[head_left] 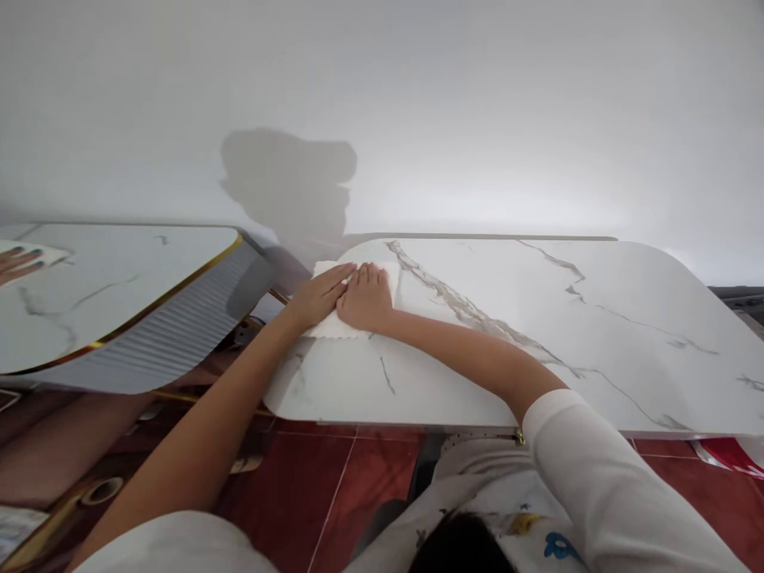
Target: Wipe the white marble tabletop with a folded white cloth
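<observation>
A white cloth or paper towel (382,274) lies on the far left part of a white marble-patterned table (537,342). My left hand (319,294) rests flat on it, fingers stretched toward the wall. My right hand (365,298) lies flat beside it, touching the left hand, fingers together and pressed on the cloth. Both arms reach forward from below. Most of the cloth is hidden under my hands.
A second marble table with a gold rim (113,294) stands to the left, where another person's hand (21,263) rests on a white cloth. A white wall rises behind. Red floor tiles (334,493) show below.
</observation>
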Motion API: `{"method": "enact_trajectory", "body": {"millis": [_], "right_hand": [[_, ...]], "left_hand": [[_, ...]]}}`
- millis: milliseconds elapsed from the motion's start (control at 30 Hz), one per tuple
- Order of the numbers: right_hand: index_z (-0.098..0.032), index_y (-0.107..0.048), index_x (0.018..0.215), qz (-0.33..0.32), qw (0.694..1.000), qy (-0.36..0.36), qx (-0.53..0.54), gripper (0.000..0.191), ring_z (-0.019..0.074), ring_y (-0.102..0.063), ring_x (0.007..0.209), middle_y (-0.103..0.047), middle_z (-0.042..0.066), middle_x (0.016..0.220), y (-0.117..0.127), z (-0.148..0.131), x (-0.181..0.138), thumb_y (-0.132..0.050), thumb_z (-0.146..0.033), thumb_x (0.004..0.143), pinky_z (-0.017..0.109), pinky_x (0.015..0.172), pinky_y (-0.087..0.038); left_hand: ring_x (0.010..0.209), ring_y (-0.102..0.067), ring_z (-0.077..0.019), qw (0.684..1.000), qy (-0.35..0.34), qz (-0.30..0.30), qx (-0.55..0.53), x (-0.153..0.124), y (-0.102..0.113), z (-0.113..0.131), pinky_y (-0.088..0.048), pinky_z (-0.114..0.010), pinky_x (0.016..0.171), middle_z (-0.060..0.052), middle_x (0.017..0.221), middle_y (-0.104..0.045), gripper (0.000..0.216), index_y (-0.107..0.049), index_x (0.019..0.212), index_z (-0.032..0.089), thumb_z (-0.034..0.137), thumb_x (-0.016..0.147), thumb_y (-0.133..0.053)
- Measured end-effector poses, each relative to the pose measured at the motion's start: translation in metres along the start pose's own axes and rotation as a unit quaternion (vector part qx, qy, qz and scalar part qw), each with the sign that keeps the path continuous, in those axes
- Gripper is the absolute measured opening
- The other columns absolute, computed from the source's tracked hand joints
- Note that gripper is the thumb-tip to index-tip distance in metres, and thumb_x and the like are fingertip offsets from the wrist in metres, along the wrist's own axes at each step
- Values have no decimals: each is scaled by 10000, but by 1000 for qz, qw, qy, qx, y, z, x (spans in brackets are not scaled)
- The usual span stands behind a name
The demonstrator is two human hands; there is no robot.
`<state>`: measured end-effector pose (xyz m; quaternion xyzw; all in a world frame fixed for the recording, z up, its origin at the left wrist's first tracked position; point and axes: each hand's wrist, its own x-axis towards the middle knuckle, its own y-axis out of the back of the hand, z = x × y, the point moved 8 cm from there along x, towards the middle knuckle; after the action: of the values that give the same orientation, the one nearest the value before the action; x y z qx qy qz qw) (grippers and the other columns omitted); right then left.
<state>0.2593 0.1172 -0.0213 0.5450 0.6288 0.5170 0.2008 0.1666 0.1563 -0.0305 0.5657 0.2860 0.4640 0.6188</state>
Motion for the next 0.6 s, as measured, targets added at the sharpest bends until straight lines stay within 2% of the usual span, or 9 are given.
{"method": "enact_trajectory", "body": {"millis": [167, 300, 433, 500, 600], "right_hand": [[121, -316, 1395, -13, 1000, 14, 25, 630, 343, -253, 1403, -303, 282, 1485, 8, -39, -59, -358, -286, 916, 477, 1162, -152], [123, -318, 1392, -6, 999, 23, 34, 648, 359, -270, 1394, -312, 291, 1477, 17, -48, -99, -390, -296, 902, 500, 1158, -153], [129, -314, 1391, -1, 1000, 23, 17, 661, 374, -278, 1387, -323, 295, 1471, 29, -31, -128, -403, -301, 896, 502, 1155, -152], [126, -314, 1392, 1, 1000, 19, 14, 660, 378, -275, 1386, -323, 293, 1472, 34, -16, -137, -399, -299, 894, 510, 1154, -146], [112, -314, 1395, 2, 1000, 14, 22, 648, 365, -258, 1395, -317, 283, 1480, 40, 7, -139, -383, -292, 894, 510, 1155, -133]], "left_hand": [[1360, -385, -206, 1000, 14, -3, 23, -73, 12, 22, -275, -363, 1153, -45, 1491, -393, 625, -378, 1427, 175, 444, 891, -200], [1383, -345, -185, 999, 17, -10, 28, -107, 8, 42, -232, -339, 1171, -5, 1510, -362, 625, -354, 1441, 213, 464, 893, -189], [1400, -309, -180, 999, 9, -29, 16, -110, -6, 75, -193, -339, 1184, -15, 1526, -331, 636, -342, 1447, 193, 466, 893, -188], [1403, -303, -191, 999, 4, -35, 6, -104, -13, 94, -186, -346, 1185, -29, 1523, -338, 647, -346, 1447, 172, 470, 897, -184], [1399, -310, -204, 1000, 4, -28, -5, -87, -19, 117, -194, -371, 1183, -10, 1512, -362, 632, -365, 1443, 206, 471, 894, -197]]}}
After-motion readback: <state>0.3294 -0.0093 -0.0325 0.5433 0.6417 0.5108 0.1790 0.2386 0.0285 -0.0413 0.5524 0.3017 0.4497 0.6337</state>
